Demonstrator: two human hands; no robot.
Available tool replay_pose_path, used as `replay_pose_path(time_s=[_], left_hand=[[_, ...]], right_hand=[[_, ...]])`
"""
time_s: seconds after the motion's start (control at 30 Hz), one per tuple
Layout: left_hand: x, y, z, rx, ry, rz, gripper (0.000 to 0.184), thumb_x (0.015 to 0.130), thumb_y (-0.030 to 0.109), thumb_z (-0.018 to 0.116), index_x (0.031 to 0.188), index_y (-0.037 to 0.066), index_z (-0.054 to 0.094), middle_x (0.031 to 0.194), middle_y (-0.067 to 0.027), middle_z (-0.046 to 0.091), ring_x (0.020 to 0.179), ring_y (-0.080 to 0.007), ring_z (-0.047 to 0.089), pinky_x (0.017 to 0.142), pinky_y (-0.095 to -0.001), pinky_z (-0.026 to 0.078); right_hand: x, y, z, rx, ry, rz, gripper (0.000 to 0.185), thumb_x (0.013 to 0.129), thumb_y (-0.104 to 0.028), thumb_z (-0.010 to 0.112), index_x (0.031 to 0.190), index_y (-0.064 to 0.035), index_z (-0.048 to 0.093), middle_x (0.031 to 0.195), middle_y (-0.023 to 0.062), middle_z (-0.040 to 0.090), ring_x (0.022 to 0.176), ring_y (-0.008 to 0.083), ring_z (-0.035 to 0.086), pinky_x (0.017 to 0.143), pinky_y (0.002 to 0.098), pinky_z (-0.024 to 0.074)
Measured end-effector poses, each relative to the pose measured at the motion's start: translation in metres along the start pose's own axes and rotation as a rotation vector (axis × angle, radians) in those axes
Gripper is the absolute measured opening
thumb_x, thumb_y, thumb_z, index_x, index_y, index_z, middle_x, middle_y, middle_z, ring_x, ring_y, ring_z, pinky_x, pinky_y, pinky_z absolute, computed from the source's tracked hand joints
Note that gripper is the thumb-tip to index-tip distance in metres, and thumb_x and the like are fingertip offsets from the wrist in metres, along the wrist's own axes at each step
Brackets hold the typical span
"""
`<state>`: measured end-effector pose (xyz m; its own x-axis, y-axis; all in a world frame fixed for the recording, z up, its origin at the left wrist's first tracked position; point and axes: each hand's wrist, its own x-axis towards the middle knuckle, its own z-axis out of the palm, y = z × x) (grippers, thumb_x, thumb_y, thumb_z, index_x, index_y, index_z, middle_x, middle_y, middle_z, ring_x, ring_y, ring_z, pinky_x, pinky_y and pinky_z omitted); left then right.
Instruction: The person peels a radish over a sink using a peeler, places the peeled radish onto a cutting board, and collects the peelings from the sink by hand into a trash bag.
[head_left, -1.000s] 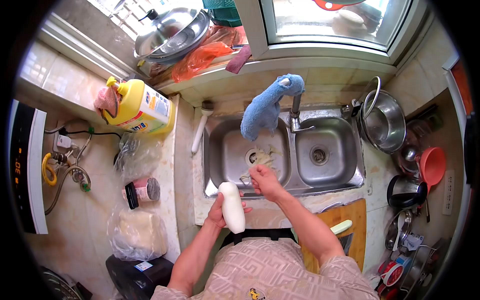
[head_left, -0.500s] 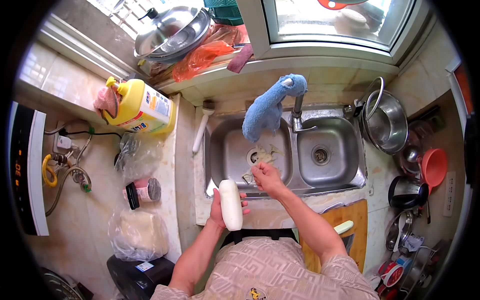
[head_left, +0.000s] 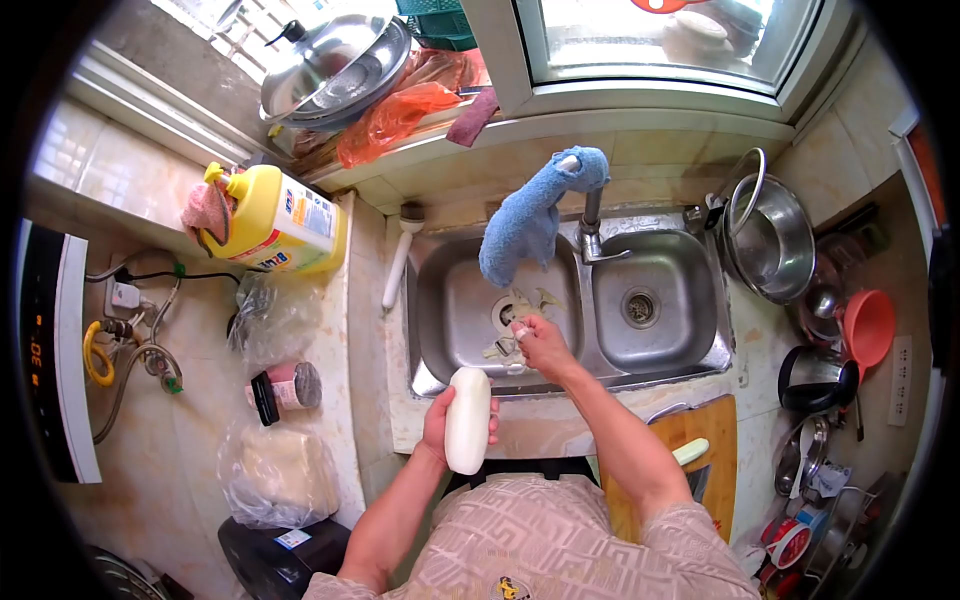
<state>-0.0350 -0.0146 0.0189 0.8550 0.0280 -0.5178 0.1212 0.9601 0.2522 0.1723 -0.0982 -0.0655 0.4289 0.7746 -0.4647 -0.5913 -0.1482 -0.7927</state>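
My left hand (head_left: 437, 424) is wrapped round a peeled white radish (head_left: 467, 420), held upright in front of the sink's near edge. My right hand (head_left: 545, 349) is closed over the left basin (head_left: 450, 300), to the right of the radish and apart from it. A small pale bit shows at its fingertips, but I cannot make out what it holds. Under that hand, pale peelings (head_left: 510, 350) lie round the drain. A blue cloth (head_left: 525, 225) hangs over the faucet (head_left: 592, 225) above the basin.
On the right, a cutting board (head_left: 715, 440) bears a pale green vegetable piece (head_left: 690, 451) and a knife blade. Metal bowls (head_left: 775, 240) and a red ladle (head_left: 868, 328) stand beyond. At left are a yellow detergent jug (head_left: 275, 220), a white-handled brush (head_left: 398, 265) and plastic bags (head_left: 275, 320).
My right hand has moved slightly right and down. The radish has shifted a little down and right in my left hand. The whole view has tilted slightly.
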Motion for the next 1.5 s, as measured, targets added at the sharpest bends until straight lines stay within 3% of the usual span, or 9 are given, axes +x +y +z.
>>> replay_pose_path(time_s=[0.3, 0.4, 0.87, 0.97, 1.07, 1.17, 1.27, 1.4, 1.5], left_hand=[[0.007, 0.006, -0.009, -0.11, -0.092, -0.043, 0.067, 0.092, 0.06, 0.044, 0.129, 0.003, 0.044, 0.102, -0.0175, 0.054, 0.078, -0.0311, 0.058, 0.066, -0.0475, 0.057], [0.001, 0.006, -0.013, -0.128, -0.152, -0.096, 0.067, 0.092, 0.059, 0.044, 0.128, 0.002, 0.044, 0.101, -0.0175, 0.055, 0.077, -0.0308, 0.059, 0.062, -0.044, 0.056], [-0.007, 0.015, -0.012, 0.011, -0.156, -0.136, 0.069, 0.09, 0.056, 0.049, 0.134, 0.003, 0.041, 0.098, -0.0218, 0.055, 0.075, -0.033, 0.06, 0.061, -0.0449, 0.058], [-0.004, 0.016, -0.014, -0.053, -0.121, -0.052, 0.067, 0.09, 0.055, 0.049, 0.133, 0.003, 0.041, 0.099, -0.02, 0.056, 0.079, -0.0326, 0.062, 0.062, -0.0437, 0.059], [-0.008, 0.012, -0.008, -0.03, -0.112, -0.02, 0.068, 0.09, 0.054, 0.048, 0.133, 0.003, 0.041, 0.097, -0.0202, 0.056, 0.079, -0.032, 0.062, 0.06, -0.0439, 0.058], [-0.002, 0.028, 0.0, 0.053, -0.185, 0.01, 0.07, 0.089, 0.055, 0.05, 0.134, 0.003, 0.041, 0.096, -0.0201, 0.056, 0.078, -0.0317, 0.062, 0.06, -0.0438, 0.058], [-0.01, 0.023, 0.001, 0.013, -0.117, 0.031, 0.074, 0.085, 0.057, 0.053, 0.134, 0.003, 0.04, 0.093, -0.0197, 0.057, 0.073, -0.0311, 0.062, 0.059, -0.0434, 0.058], [-0.013, 0.02, -0.004, -0.01, -0.124, 0.061, 0.072, 0.086, 0.055, 0.052, 0.134, 0.003, 0.041, 0.094, -0.0201, 0.057, 0.072, -0.0312, 0.062, 0.059, -0.0442, 0.058], [-0.011, 0.017, -0.004, -0.02, -0.132, 0.06, 0.071, 0.086, 0.054, 0.051, 0.134, 0.003, 0.041, 0.094, -0.0204, 0.057, 0.074, -0.0318, 0.062, 0.06, -0.0447, 0.059]], right_hand=[[-0.041, -0.027, 0.047, -0.032, -0.339, -0.143, 0.017, 0.097, -0.023, 0.058, 0.092, -0.0071, 0.058, 0.068, -0.0048, 0.05, 0.056, 0.0035, 0.041, 0.045, 0.0223, 0.0317], [-0.013, -0.018, 0.027, -0.151, -0.102, -0.211, 0.015, 0.096, -0.021, 0.06, 0.094, -0.0063, 0.058, 0.068, -0.0047, 0.05, 0.058, 0.0036, 0.041, 0.051, 0.0223, 0.0345], [-0.006, -0.019, 0.004, -0.163, -0.047, 0.039, 0.024, 0.095, -0.027, 0.06, 0.084, -0.0073, 0.055, 0.065, -0.0056, 0.045, 0.054, 0.0048, 0.039, 0.043, 0.0234, 0.0323], [-0.005, -0.03, 0.001, -0.04, -0.203, 0.109, 0.022, 0.095, -0.025, 0.058, 0.087, -0.0052, 0.057, 0.065, 0.0032, 0.056, 0.053, 0.0146, 0.052, 0.046, 0.032, 0.041], [0.047, 0.08, -0.042, -1.551, 0.095, -0.331, 0.016, 0.093, -0.019, 0.055, 0.093, -0.0029, 0.056, 0.071, 0.016, 0.065, 0.062, 0.028, 0.064, 0.055, 0.0424, 0.0486], [0.029, 0.035, -0.024, -1.36, 0.288, -0.216, 0.017, 0.089, -0.015, 0.053, 0.097, -0.0005, 0.057, 0.084, 0.0265, 0.066, 0.076, 0.0398, 0.067, 0.065, 0.0503, 0.0503], [0.024, 0.024, -0.034, -1.21, 0.387, -0.366, 0.017, 0.094, -0.019, 0.054, 0.095, -0.0014, 0.056, 0.076, 0.0174, 0.067, 0.066, 0.0282, 0.066, 0.059, 0.0418, 0.052], [-0.001, -0.037, -0.04, -0.066, 0.088, -0.121, 0.018, 0.096, -0.02, 0.06, 0.094, -0.0044, 0.053, 0.071, 0.0008, 0.058, 0.061, 0.0064, 0.053, 0.054, 0.0222, 0.0468], [-0.018, -0.07, -0.039, 0.025, 0.069, -0.245, 0.015, 0.098, -0.019, 0.057, 0.095, -0.0047, 0.053, 0.071, 0.0012, 0.058, 0.059, 0.0069, 0.054, 0.052, 0.0225, 0.0466]])
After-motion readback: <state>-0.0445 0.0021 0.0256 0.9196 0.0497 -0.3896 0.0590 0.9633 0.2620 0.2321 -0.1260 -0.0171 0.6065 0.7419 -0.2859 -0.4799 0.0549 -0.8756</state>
